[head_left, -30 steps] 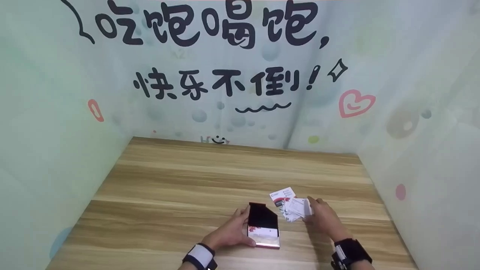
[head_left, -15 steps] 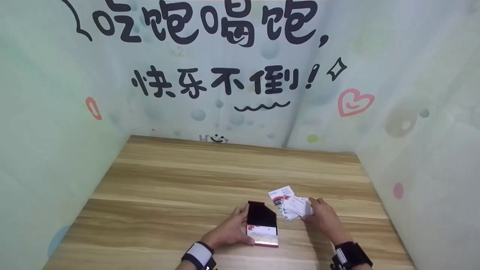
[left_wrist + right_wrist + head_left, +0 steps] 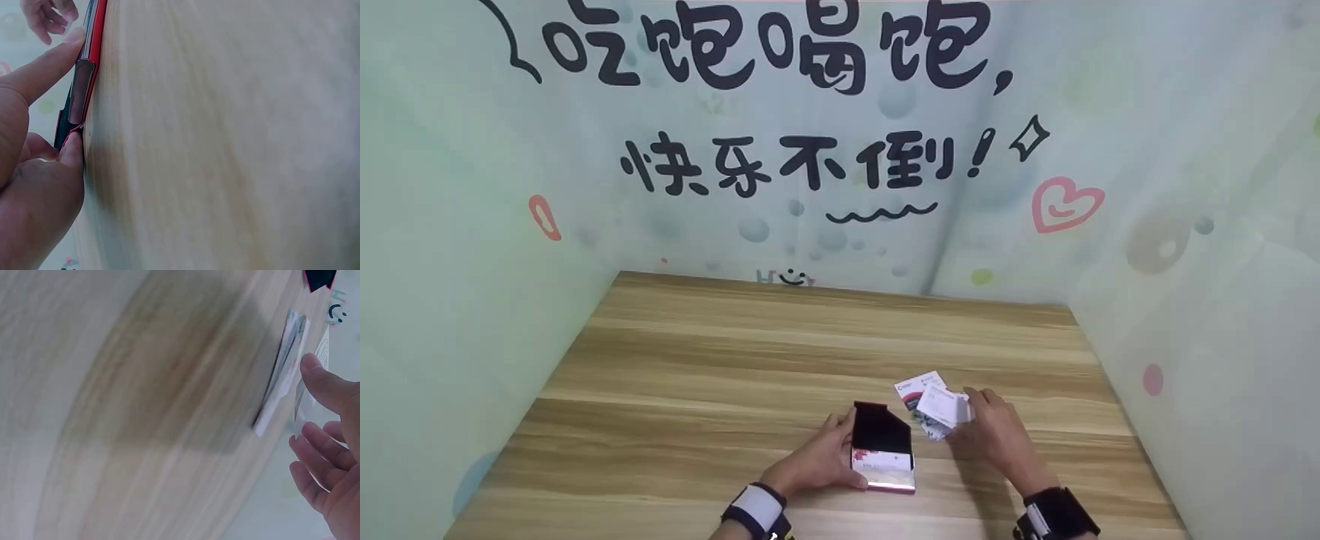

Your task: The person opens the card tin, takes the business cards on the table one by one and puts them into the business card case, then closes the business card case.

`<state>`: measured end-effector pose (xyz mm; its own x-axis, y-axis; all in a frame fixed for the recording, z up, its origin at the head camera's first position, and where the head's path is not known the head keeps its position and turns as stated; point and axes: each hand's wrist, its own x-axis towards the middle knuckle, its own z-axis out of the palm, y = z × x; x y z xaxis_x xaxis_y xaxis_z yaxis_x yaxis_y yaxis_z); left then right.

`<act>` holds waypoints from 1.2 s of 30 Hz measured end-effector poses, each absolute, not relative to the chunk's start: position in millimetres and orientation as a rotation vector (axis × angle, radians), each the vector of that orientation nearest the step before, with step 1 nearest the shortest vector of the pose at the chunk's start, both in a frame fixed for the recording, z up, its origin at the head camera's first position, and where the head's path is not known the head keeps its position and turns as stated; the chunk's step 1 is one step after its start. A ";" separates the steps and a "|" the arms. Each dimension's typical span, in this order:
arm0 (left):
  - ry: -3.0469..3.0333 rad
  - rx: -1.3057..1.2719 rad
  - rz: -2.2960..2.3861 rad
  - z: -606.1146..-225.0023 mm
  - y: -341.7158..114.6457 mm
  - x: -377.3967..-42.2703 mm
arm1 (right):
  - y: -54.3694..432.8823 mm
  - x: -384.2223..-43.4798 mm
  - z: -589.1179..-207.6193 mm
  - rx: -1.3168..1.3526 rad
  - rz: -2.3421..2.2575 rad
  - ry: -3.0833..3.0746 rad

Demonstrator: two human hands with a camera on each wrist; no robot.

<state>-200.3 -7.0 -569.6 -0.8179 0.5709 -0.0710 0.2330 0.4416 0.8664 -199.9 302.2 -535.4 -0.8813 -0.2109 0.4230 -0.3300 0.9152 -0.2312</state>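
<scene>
A business card case [image 3: 883,427] lies on the table with its black-lined lid flipped back. White cards with a red print [image 3: 885,460] show inside it. My left hand [image 3: 817,459] grips the case at its left side; in the left wrist view the thumb [image 3: 53,64] presses on it and a finger is at the lid fold. To the right, my right hand [image 3: 997,431] pinches a white card [image 3: 941,405] by its edge between thumb and fingers. That card is tilted above a loose pile of cards [image 3: 919,385] and partly covers them. In the right wrist view, the pile [image 3: 281,377] lies just below the held card.
The wood-grain table [image 3: 697,360] runs back to a printed fabric wall [image 3: 810,247], with more fabric on both sides. Black straps are on both wrists, including the right strap [image 3: 1061,514].
My right hand has raised a card off the pile and shifted it slightly left, over the other cards. My left hand keeps its grip on the case.
</scene>
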 end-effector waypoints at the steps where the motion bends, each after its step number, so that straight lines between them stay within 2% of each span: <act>1: 2.341 0.683 1.333 -569.6 -7.0 -200.3 | 300.9 -200.1 -534.3 0.413 0.409 -2.663; 10: 2.313 0.693 1.371 -570.6 -5.8 -201.2 | 284.7 -200.6 -528.6 0.518 0.413 -2.621; 36: 2.334 0.716 1.392 -572.2 -5.4 -201.3 | 244.8 -200.8 -550.6 0.765 0.320 -2.514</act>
<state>-201.3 -5.4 -572.2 -0.8193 0.5729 -0.0247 0.2505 0.3964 0.8833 -200.8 244.8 -550.6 -0.7234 -0.4585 0.5162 -0.5733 0.8155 -0.0791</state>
